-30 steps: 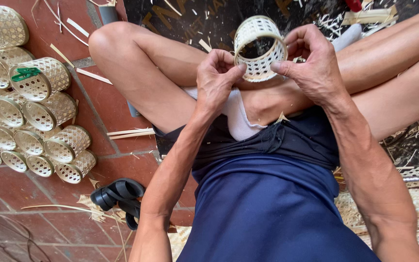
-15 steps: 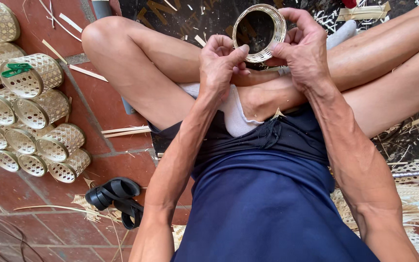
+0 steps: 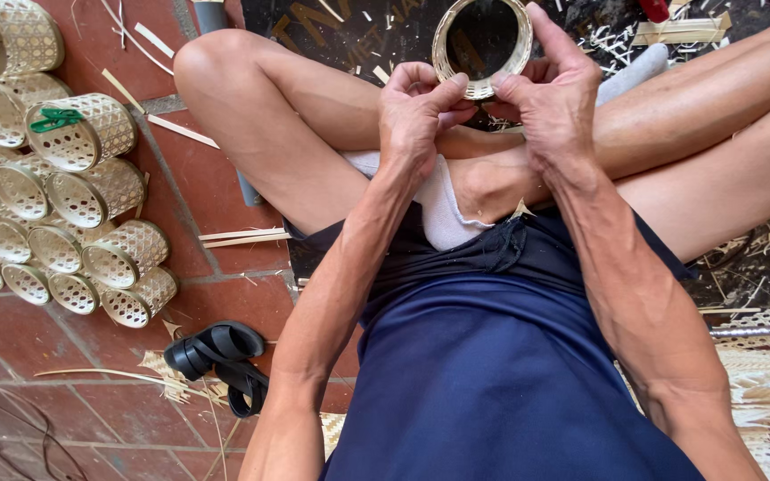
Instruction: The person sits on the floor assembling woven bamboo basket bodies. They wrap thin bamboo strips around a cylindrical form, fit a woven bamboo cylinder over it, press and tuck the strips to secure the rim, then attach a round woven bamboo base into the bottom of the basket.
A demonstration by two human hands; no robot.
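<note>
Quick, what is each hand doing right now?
Left hand: closed, fingers pinching the near rim of the small round woven bamboo basket.
Right hand: closed on the same basket, fingers wrapped around its right side.

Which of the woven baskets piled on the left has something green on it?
The woven basket in the pile's upper part; a green clip sits on its rim, the others carry none.

A dark board is lying flat on the floor under the crossed legs, bearing faded yellowish lettering and scattered pale chips. No packages, labels or screens are showing anywhere else in view.
</note>
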